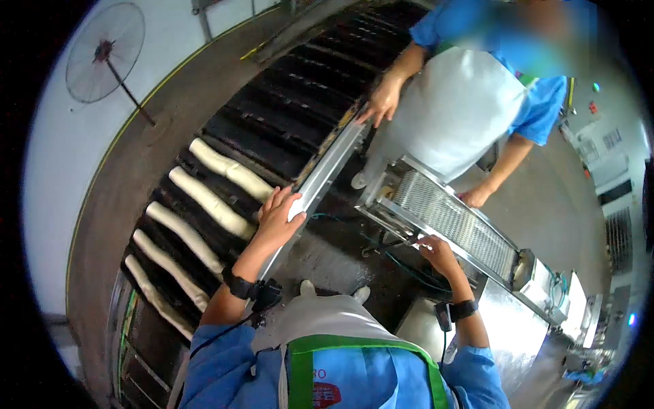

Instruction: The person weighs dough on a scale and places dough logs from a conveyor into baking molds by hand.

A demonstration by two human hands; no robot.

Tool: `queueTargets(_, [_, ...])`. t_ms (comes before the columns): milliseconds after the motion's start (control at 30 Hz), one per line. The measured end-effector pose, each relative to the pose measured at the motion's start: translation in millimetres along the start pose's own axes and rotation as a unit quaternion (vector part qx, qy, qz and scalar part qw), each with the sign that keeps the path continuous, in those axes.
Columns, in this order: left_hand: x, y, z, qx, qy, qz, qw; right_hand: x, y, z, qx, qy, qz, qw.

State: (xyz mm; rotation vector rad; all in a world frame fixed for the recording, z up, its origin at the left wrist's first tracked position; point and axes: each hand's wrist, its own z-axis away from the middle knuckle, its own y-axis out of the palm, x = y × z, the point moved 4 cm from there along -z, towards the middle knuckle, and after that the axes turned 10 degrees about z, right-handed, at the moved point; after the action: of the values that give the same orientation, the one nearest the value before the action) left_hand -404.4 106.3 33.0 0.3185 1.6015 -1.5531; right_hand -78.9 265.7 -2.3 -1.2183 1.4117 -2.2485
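Note:
My left hand (276,219) rests with its fingers spread on the metal side rail (327,167) of a dark slatted conveyor (272,123), holding nothing. Close to its fingertips ends a long pale dough-like strip (228,167); several more such strips, one of them this pale strip (211,203), lie side by side in the conveyor's slots. My right hand (439,258) is at the near edge of a narrow mesh belt (449,218) in a metal frame. Its fingers are curled together at the frame, and what they hold, if anything, is too small to make out.
Across from me a co-worker in a white apron (456,109) has one hand (383,102) on the side rail and the other (477,195) at the mesh belt's far edge. A fan (103,51) stands at upper left. Hoses (415,273) hang below the belt.

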Motion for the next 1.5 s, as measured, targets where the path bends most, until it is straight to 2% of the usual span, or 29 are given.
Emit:
queueTargets(67, [6, 18, -34, -0.014, 0.036, 0.011, 0.999, -20, -12, 22, -0.026, 0.05, -0.007, 0.998])
queueTargets(233, [-21, 29, -97, -0.002, 0.022, -0.045, 0.999, -57, -25, 82, -0.084, 0.116, -0.019, 0.99])
queueTargets(300, [-19, 35, -129, -0.002, -0.013, -0.098, 0.995, -65, -34, 101, -0.063, 0.168, -0.015, 0.984])
queueTargets(333, [-17, 38, -137, -0.003, 0.0, -0.098, 0.995, -72, -32, 115, -0.076, 0.172, -0.014, 0.982])
queueTargets(400, [-13, 43, -161, -0.029, -0.03, -0.126, 0.991, -91, -31, 136, -0.129, 0.199, -0.102, 0.966])
queueTargets(500, [-12, 45, -176, -0.079, 0.031, -0.141, 0.986, -101, -38, 157, -0.116, 0.208, -0.056, 0.97])
queueTargets(567, [7, 51, -197, -0.064, 0.088, -0.178, 0.978, -107, -47, 168, -0.091, 0.244, -0.044, 0.965])
queueTargets(600, [11, 51, -200, -0.022, 0.018, -0.14, 0.99, -125, -43, 173, -0.068, 0.266, -0.016, 0.961])
queueTargets(667, [20, 50, -191, -0.009, -0.027, -0.182, 0.983, -147, -43, 184, -0.055, 0.327, -0.01, 0.943])
queueTargets(700, [24, 48, -184, -0.011, -0.037, -0.207, 0.978, -157, -48, 187, -0.024, 0.34, 0.0, 0.94])
queueTargets(733, [28, 45, -177, -0.024, -0.018, -0.172, 0.985, -167, -52, 191, 0.007, 0.352, 0.01, 0.936])
queueTargets(767, [33, 42, -168, -0.043, -0.013, -0.196, 0.98, -199, -40, 198, -0.088, 0.218, 0.041, 0.971])
queueTargets(800, [18, 41, -147, -0.059, 0.008, -0.166, 0.984, -203, -44, 210, -0.094, 0.325, 0.074, 0.938])
queueTargets(867, [29, 35, -135, -0.057, -0.002, -0.104, 0.993, -218, -59, 210, -0.097, 0.37, 0.15, 0.912])
queueTargets(900, [1, 30, -119, -0.057, -0.04, -0.128, 0.989, -238, -57, 208, -0.118, 0.392, 0.155, 0.899])
queueTargets(933, [6, 31, -115, -0.071, -0.037, -0.118, 0.99, -259, -58, 203, -0.115, 0.406, 0.179, 0.889])
queueTargets(967, [3, 29, -106, -0.079, -0.034, -0.107, 0.99, -265, -66, 200, -0.149, 0.356, 0.214, 0.897])
queueTargets(1000, [1, 27, -98, -0.086, -0.033, -0.099, 0.991, -278, -69, 193, -0.16, 0.373, 0.257, 0.877])
queueTargets(1100, [12, 23, -80, -0.094, -0.037, -0.06, 0.993, -280, -98, 161, -0.148, 0.372, 0.282, 0.872])
queueTargets(1167, [9, 19, -69, -0.089, -0.058, -0.041, 0.994, -296, -89, 145, -0.087, 0.366, 0.298, 0.878])
queueTargets(1267, [-15, 9, -46, -0.097, -0.12, -0.006, 0.988, -296, -94, 118, -0.057, 0.353, 0.289, 0.888])
queueTargets(1333, [-4, 7, -34, -0.117, -0.11, -0.007, 0.987, -285, -90, 105, -0.07, 0.298, 0.347, 0.887])
queueTargets(1400, [13, 6, -25, -0.127, -0.13, -0.002, 0.983, -279, -88, 93, -0.131, 0.247, 0.409, 0.869])
queueTargets(1500, [27, 4, -11, -0.152, -0.132, 0.022, 0.979, -288, -72, 69, -0.078, 0.217, 0.421, 0.877])
